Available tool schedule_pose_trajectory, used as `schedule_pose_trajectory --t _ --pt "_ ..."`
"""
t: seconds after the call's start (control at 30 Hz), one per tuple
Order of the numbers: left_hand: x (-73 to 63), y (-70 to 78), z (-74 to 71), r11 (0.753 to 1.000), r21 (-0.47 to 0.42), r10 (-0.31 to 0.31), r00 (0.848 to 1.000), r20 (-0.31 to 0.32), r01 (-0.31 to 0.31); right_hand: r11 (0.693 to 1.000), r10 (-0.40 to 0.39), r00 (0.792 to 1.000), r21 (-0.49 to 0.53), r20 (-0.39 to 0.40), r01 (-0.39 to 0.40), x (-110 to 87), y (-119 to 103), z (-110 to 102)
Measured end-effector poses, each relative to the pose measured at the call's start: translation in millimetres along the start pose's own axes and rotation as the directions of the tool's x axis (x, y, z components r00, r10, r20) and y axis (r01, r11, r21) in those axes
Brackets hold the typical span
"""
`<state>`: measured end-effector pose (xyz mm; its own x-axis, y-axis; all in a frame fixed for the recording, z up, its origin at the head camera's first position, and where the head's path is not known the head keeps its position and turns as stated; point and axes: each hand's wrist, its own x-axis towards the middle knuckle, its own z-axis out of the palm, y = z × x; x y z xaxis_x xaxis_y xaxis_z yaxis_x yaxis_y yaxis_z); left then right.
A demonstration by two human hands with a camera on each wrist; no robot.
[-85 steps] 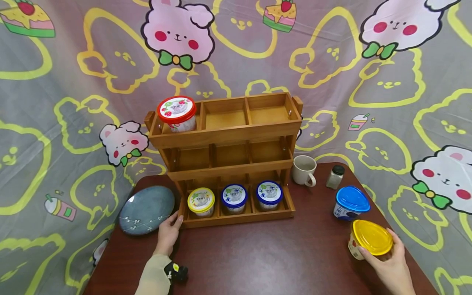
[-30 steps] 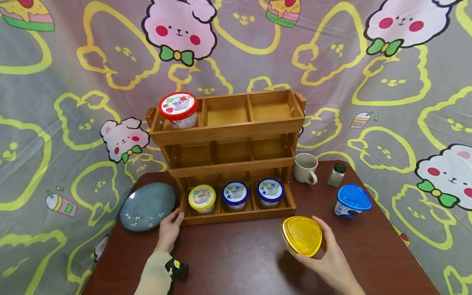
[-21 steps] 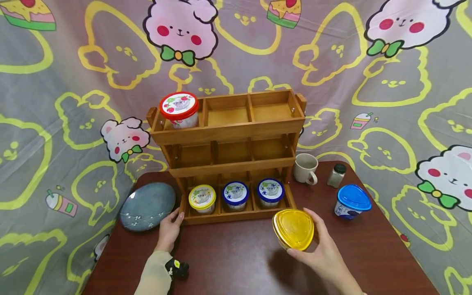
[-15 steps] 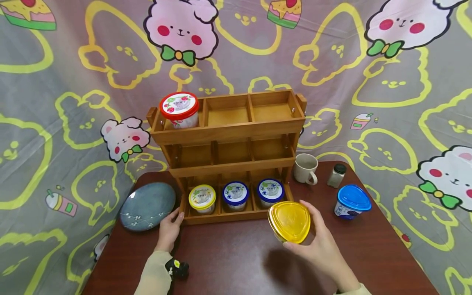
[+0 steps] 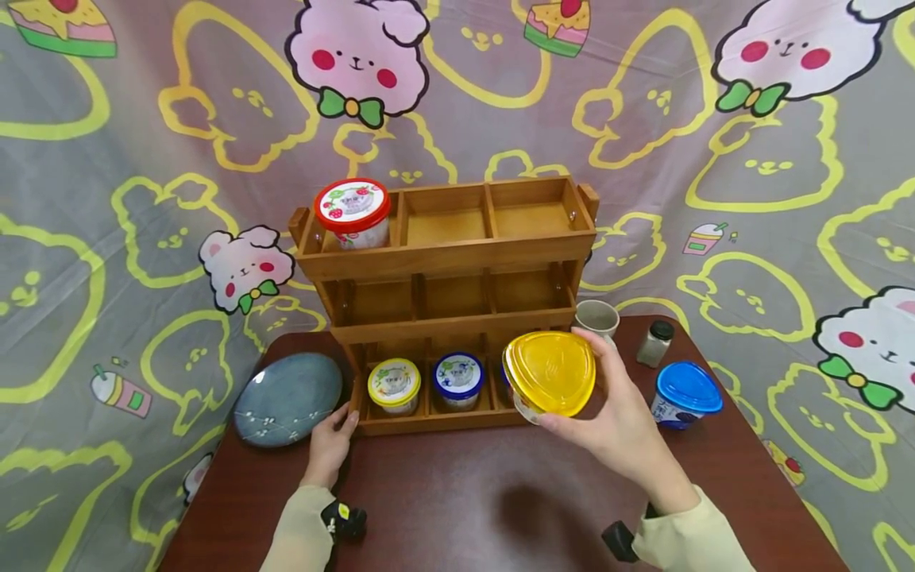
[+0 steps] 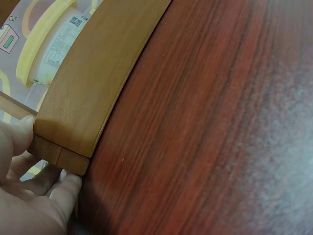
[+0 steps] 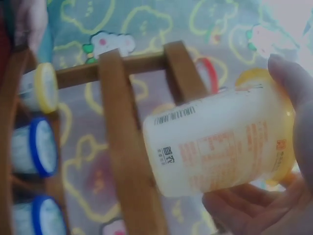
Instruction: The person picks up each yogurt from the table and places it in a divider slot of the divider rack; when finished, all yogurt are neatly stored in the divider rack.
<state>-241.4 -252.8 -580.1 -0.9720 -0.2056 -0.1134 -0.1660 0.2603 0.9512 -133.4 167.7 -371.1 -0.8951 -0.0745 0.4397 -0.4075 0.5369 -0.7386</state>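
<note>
Apparently carry step: right grip (image 5: 620, 421) holds gold-lidded tub (image 5: 552, 372) at 4 o'clock on rack (image 5: 443, 260); left grip (image 5: 331, 450) pinches 7 o'clock corner. Next likely: align over free slot.

Fingers (image 6: 66, 196) grip a wooden rack (image 6: 93, 81) on the table (image 6: 186, 122), a yellow-lidded tub (image 6: 57, 49) inside.

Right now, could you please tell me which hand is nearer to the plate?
Left. The left hand grips the rack at its lower left corner, just right of the plate; the right hand is much farther right, holding the gold-lidded tub.
</note>
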Motion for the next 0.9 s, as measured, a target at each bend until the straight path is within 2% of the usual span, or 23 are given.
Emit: schedule_pose_trajectory --t 0.17,0.47,0.6,0.7,0.8,0.9 --pt "0.4 -0.9 0.4 1.0 -0.006 0.003 1.0 -0.006 -0.004 1.0 -0.026 1.0 0.003 0.006 0.026 19.9 -22.2 -8.2" --pt "0.2 0.9 0.1 1.0 0.005 -0.011 1.0 -0.004 0.011 0.99 -0.077 0.997 0.119 0.025 0.073 60.1 -67.0 -23.6" --pt "0.6 -0.2 -0.1 1.0 0.001 -0.015 1.0 -0.008 0.015 0.98 -0.11 0.994 0.166 0.017 0.106 83.2 -88.4 -30.0" --pt "0.3 -0.3 -0.3 1.0 -0.005 -0.012 1.0 -0.004 0.012 0.962 -0.131 0.991 0.243 0.009 0.124 102.6 -100.0 -32.0" --pt "-0.4 0.5 -0.3 1.0 -0.012 -0.008 1.0 -0.001 0.008 0.957 -0.137 0.991 0.258 -0.002 0.133 122.4 -110.2 -32.5" --pt "-0.5 0.8 -0.2 1.0 -0.01 -0.007 1.0 0.001 0.007 0.964 -0.125 0.992 0.236 0.0 0.122 142.7 -120.6 -32.5"
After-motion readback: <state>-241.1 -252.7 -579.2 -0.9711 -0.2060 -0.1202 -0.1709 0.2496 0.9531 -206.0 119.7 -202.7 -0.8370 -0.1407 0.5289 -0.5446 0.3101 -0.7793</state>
